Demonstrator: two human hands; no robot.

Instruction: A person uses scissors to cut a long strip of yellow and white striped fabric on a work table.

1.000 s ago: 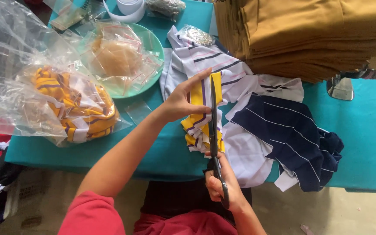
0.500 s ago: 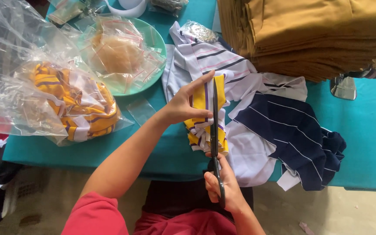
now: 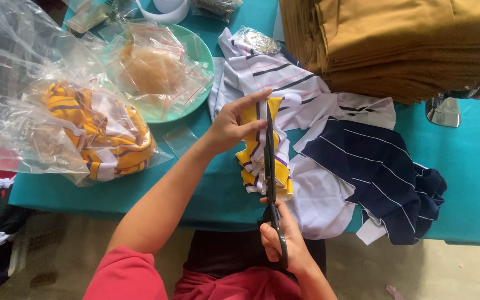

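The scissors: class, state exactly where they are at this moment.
In the head view, the scissors stand near the table's front edge, handles in the right hand, blades running up over the yellow striped fabric that the left hand holds.

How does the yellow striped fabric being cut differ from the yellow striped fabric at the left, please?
The yellow strip is bare, held by the left hand against the scissors; the bagged yellow fabric lies bundled inside clear plastic, untouched. The strip is long and narrow, the bagged fabric a rounded heap. Both are yellow with stripes.

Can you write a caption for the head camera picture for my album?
Left hand holds a yellow striped fabric strip while the right hand runs scissors along it over a teal table.
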